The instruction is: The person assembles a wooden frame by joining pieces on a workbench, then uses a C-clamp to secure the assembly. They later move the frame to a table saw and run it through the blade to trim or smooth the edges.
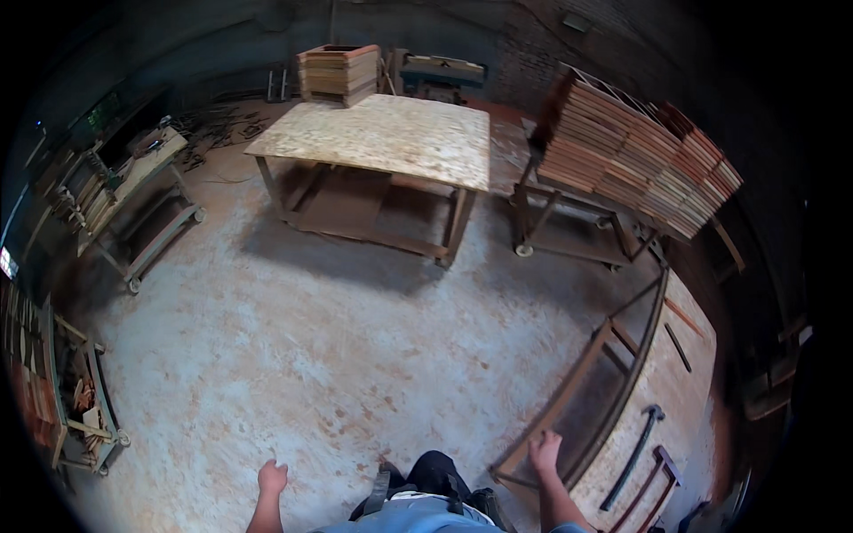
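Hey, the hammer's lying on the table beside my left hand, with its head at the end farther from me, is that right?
Not quite: the head view shows the hammer lying on the table beside your right hand, not your left hand. Its head is at the end farther from you.

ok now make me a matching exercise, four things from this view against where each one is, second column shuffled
1. left hand
2. right hand
3. hammer
4. smaller stack of wooden frames

a. lying on top of the right-hand table
b. at the far edge of the middle table
c. left of the person's knees
d. nearest to the right-hand table's side

Pairs: 1-c, 2-d, 3-a, 4-b
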`<state>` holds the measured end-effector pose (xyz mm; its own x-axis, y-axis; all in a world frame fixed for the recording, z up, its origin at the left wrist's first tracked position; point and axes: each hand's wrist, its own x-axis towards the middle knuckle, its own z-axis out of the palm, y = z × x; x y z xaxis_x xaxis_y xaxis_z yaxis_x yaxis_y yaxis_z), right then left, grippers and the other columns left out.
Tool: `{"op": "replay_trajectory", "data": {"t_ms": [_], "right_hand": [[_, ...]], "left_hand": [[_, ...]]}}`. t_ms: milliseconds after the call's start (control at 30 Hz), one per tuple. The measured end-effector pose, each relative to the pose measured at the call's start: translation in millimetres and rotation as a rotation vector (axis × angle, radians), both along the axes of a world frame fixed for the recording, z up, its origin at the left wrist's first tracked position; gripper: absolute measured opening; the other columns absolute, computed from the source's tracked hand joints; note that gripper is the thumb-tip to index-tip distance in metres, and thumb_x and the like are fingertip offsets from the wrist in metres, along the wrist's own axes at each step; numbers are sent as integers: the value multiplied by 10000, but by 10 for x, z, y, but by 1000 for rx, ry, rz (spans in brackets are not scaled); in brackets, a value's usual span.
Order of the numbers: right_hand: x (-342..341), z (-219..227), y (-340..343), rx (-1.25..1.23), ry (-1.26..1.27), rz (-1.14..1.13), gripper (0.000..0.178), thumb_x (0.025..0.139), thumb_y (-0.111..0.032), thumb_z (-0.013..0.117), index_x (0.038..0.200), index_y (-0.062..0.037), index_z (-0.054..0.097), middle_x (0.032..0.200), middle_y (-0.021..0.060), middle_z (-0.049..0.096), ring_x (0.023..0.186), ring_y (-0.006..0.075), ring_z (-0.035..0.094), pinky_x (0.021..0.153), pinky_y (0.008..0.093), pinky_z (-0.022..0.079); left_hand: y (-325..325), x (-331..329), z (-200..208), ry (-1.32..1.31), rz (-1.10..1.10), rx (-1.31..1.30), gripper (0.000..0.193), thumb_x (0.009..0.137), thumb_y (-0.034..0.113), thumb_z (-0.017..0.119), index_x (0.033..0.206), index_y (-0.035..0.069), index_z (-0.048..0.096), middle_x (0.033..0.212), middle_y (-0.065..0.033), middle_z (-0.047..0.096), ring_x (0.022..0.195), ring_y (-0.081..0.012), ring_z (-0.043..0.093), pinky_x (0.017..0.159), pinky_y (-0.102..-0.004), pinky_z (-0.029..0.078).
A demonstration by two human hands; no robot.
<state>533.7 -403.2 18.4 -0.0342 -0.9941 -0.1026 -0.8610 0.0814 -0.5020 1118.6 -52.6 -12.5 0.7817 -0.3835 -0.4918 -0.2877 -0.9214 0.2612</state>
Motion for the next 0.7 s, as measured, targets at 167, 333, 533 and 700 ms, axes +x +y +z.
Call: {"op": "replay_trajectory", "data": {"t_ms": [167, 333, 533, 700], "right_hand": [[1191, -589, -503, 324, 53, 75, 480, 804, -247, 665, 1175, 53, 613, 965, 274, 654, 951, 400, 645, 837, 468, 533], [2678, -836, -1481, 686, 20, -9, 410, 834, -316, 601, 1003, 51, 674, 798, 228, 696, 740, 358, 703, 735, 445, 559], [5324, -1040, -2667, 393, 92, 531, 434, 859, -371, 588, 977, 33, 690, 919, 259, 684, 863, 400, 674, 817, 457, 523], [8458, -138, -3457, 309, -54, 844, 434, 880, -364, 590, 1037, 29, 683, 1037, 258, 672, 1020, 398, 635, 898, 448, 501]], "left_hand": [[-1006, 1145, -265, 145, 151, -401, 505, 855, 286, 668, 1252, -17, 595, 1032, -218, 696, 967, -317, 679, 866, -380, 522], [-1243, 1834, -301, 273, 218, -381, 338, 874, 246, 666, 1105, 1, 636, 918, -170, 707, 868, -227, 689, 743, -364, 541], [-337, 2413, -418, 170, -46, -68, 211, 771, 248, 709, 823, 66, 614, 734, -138, 650, 698, -286, 657, 630, -435, 540], [-190, 2983, -877, 245, 216, -60, 135, 735, 218, 693, 728, 98, 631, 675, -144, 630, 655, -332, 649, 631, -455, 529]]}}
